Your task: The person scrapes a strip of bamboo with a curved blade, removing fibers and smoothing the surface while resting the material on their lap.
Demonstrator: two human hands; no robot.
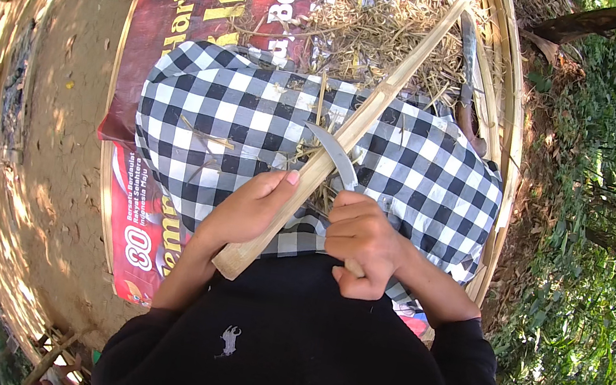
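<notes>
A long, pale split-wood strip (376,101) runs slantwise over my lap, its near end against my dark shirt and its far end up at the right. My left hand (252,206) is closed around its lower part, thumb along the top. In my right hand (366,241), a curved knife (339,157) is gripped by its handle, whose light end shows below the fist. The hooked blade lies across the strip just beyond my left thumb, with its tip toward the left; whether the edge bites into the wood I cannot tell. Black-and-white checked cloth (249,108) covers my legs.
Wood shavings (371,38) are heaped on a red printed banner (162,51) beyond my knees. A long dark blade (468,57) lies by the light wooden edging (511,87) on the right. Bare dirt (70,133) stretches left; green plants (577,312) grow right.
</notes>
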